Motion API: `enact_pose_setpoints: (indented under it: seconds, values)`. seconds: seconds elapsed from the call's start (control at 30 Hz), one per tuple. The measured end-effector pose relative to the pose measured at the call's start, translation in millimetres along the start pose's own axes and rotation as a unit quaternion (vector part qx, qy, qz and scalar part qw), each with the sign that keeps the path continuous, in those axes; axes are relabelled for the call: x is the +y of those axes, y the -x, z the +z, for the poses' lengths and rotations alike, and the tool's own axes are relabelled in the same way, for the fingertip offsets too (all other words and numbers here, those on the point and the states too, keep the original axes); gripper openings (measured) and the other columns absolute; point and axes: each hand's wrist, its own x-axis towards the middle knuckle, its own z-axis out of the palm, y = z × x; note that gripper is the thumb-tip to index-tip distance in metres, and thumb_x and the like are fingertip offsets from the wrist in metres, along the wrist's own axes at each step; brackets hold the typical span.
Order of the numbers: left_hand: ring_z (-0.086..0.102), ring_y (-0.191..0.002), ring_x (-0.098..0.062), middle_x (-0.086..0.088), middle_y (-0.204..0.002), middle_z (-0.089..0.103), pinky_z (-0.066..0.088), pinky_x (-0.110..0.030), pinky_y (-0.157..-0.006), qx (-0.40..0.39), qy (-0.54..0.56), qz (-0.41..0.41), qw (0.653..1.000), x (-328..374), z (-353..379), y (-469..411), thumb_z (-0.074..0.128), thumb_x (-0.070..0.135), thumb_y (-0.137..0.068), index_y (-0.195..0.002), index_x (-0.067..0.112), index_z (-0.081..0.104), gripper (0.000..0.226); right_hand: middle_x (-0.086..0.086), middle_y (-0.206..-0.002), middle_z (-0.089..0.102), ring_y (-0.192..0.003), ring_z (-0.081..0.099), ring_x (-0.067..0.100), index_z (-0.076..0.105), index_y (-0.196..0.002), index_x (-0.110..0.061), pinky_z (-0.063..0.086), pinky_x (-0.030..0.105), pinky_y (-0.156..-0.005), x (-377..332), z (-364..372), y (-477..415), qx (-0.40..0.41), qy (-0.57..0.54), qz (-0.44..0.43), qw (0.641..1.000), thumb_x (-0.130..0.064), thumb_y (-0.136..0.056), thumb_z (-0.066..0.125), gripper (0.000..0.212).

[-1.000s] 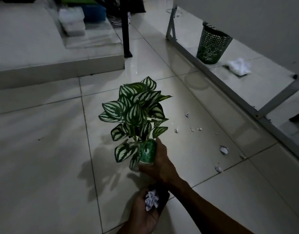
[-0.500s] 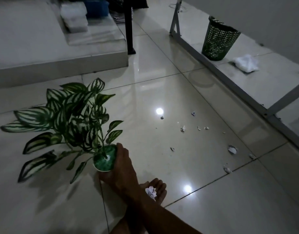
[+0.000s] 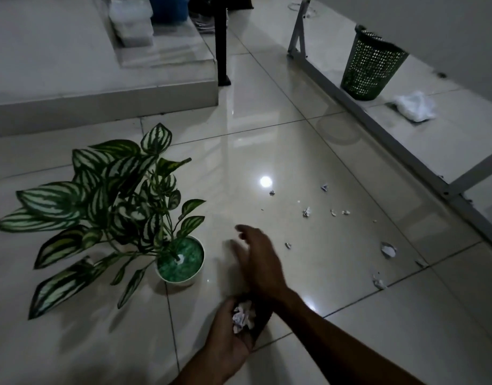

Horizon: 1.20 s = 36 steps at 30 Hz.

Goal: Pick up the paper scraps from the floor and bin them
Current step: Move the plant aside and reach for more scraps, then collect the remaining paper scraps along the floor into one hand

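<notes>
1. Cupping a wad (image 3: 242,316) of crumpled paper, your left hand (image 3: 233,333) sits low in the view, palm up, fingers curled loosely around the wad.
2. Your right hand (image 3: 257,258) is spread and holds nothing; it hovers above the floor (image 3: 267,151), blurred, its forearm crossing over the left hand.
3. Just left of the right hand, clear of it, a plant (image 3: 106,207) with striped green-and-white leaves stands upright in a small white pot (image 3: 181,259) on the tiles.
4. Scraps (image 3: 306,211) lie scattered on the tiles to the right of your right hand: small bits near a bright spot of reflected light, one bit (image 3: 288,245) close to the fingers, and larger pieces (image 3: 388,250) further right near a tile seam.
5. The bin (image 3: 371,65), green with a perforated wall, stands upright well apart from the scraps, at the upper right beyond a grey metal frame (image 3: 378,118).
6. A crumpled white bag (image 3: 415,106) lies just beside the bin.
7. A raised platform (image 3: 72,65) fills the upper left.
</notes>
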Motion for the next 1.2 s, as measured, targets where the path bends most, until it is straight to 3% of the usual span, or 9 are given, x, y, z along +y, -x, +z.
enact_pose_setpoints:
  seconds: [0.13,0.3,0.5,0.7,0.83,0.93,1.0,1.1,1.2]
  values:
    - [0.074,-0.068,-0.035,-0.026,-0.088,0.075,0.06,-0.043,-0.052,-0.017,0.072,-0.018,0.997,-5,26,-17,0.044,0.014,-0.093,-0.103,-0.013,0.064,0.034,0.008,-0.117,0.062,-0.114,0.053,0.026,0.062,-0.117,-0.014,0.044,0.036,-0.094,42,-9,-12,-0.043,0.101,0.021,0.994,-0.019,-0.096,0.048,0.025]
    - [0.074,-0.075,-0.039,-0.027,-0.091,0.075,0.061,-0.048,-0.056,-0.037,0.088,-0.006,0.995,-3,22,-15,0.046,0.014,-0.091,-0.085,-0.013,0.073,0.039,0.004,-0.11,0.06,-0.108,0.051,0.023,0.063,-0.115,-0.02,0.048,0.036,-0.084,39,-1,-14,-0.044,0.146,-0.03,0.988,-0.023,-0.094,0.053,0.024]
    - [0.072,-0.09,-0.037,-0.026,-0.095,0.075,0.06,-0.049,-0.074,-0.009,0.068,0.004,0.998,5,19,-19,0.043,0.018,-0.093,-0.09,-0.013,0.073,0.042,0.002,-0.103,0.058,-0.1,0.051,0.022,0.064,-0.109,-0.025,0.046,0.033,-0.07,36,5,-18,-0.01,0.181,-0.058,0.982,-0.027,-0.094,0.052,0.019]
    - [0.061,-0.106,-0.037,-0.026,-0.099,0.073,0.059,-0.051,-0.073,-0.01,0.065,0.013,0.998,7,22,-20,0.043,0.018,-0.095,-0.094,-0.012,0.07,0.041,0.012,-0.1,0.06,-0.092,0.055,0.034,0.059,-0.1,-0.008,0.035,0.036,-0.062,44,16,-23,-0.035,0.263,-0.125,0.956,-0.009,-0.091,0.047,0.016]
    - [0.06,-0.107,-0.036,-0.025,-0.098,0.074,0.055,-0.052,-0.077,-0.013,0.057,0.008,0.998,10,26,-23,0.041,0.02,-0.095,-0.098,-0.011,0.067,0.04,0.011,-0.094,0.058,-0.092,0.053,0.029,0.055,-0.087,-0.007,0.04,0.036,-0.077,53,5,-28,-0.062,0.096,-0.041,0.993,-0.005,-0.084,0.045,0.011]
    - [0.06,-0.109,-0.034,-0.023,-0.108,0.071,0.055,-0.047,-0.084,-0.005,0.043,0.019,0.999,12,30,-26,0.043,0.016,-0.095,-0.108,-0.009,0.065,0.036,-0.005,-0.084,0.052,-0.086,0.051,0.018,0.05,-0.083,-0.014,0.038,0.023,-0.072,50,-7,-16,-0.068,-0.042,0.032,0.996,-0.003,-0.088,0.043,0.015]
    - [0.061,-0.1,-0.028,-0.018,-0.103,0.069,0.053,-0.038,-0.087,0.0,0.031,0.03,0.999,14,36,-27,0.044,0.013,-0.093,-0.107,-0.003,0.065,0.03,-0.008,-0.085,0.05,-0.085,0.048,0.013,0.049,-0.083,-0.02,0.036,0.015,-0.07,44,-16,0,-0.104,-0.037,-0.008,0.994,-0.008,-0.09,0.043,0.015]
    - [0.067,-0.066,-0.019,-0.011,-0.074,0.07,0.056,-0.027,-0.061,-0.007,0.013,0.039,0.999,13,48,-27,0.051,0.01,-0.084,-0.082,0.004,0.067,0.017,-0.001,-0.09,0.054,-0.088,0.047,0.016,0.054,-0.085,-0.021,0.038,0.026,-0.074,40,-27,20,-0.128,0.031,-0.105,0.986,-0.013,-0.082,0.047,0.011]
    - [0.072,-0.066,-0.021,-0.013,-0.076,0.075,0.062,-0.03,-0.062,-0.031,0.018,0.044,0.998,12,54,-28,0.052,0.012,-0.084,-0.082,0.001,0.072,0.022,0.001,-0.097,0.058,-0.094,0.049,0.015,0.065,-0.097,-0.018,0.041,0.027,-0.084,42,-39,25,-0.111,0.057,-0.113,0.986,-0.015,-0.095,0.049,0.016]
